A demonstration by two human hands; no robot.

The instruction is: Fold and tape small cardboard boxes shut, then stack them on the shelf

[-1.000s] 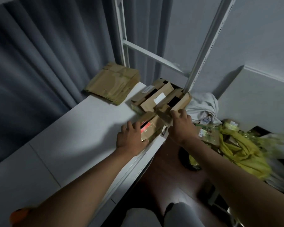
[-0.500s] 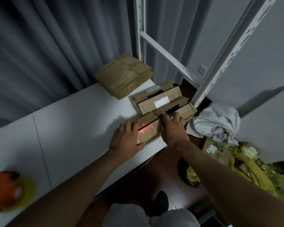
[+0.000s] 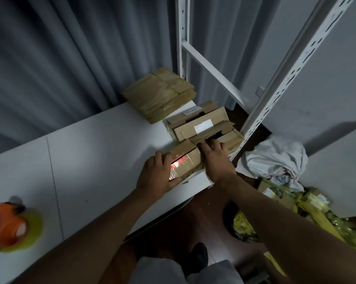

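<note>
White shelf board [image 3: 87, 160]: wide flat surface carrying all the cardboard; slotted white uprights [image 3: 285, 78] rise at its far right corner.

Stack of flattened cardboard [image 3: 159, 94]: far edge of the board, against the grey curtain [image 3: 70, 58]; unfolded stock.

Open boxes [image 3: 201, 125]: two or three lying side by side near the right upright, flaps loose, white labels showing.

Small cardboard box [image 3: 185, 162]: at the front right edge of the board, just in front of the open boxes. Clear tape and a red print across its top; a flap seam is partly lifted. Judged light, thin-walled, stiff along creases but easily dented; the taped face looks slick. Best held by opposite side walls, not by the flaps.

Left hand [image 3: 157, 175]: grasps the box's near-left side, thumb along the front edge, fingers curled over the top.

Right hand [image 3: 216, 158]: fingers bent over the box's far right corner and flap, holding it.

Tape dispenser [image 3: 11, 226]: orange, with a yellowish roll, blurred, well apart at the left.
</note>
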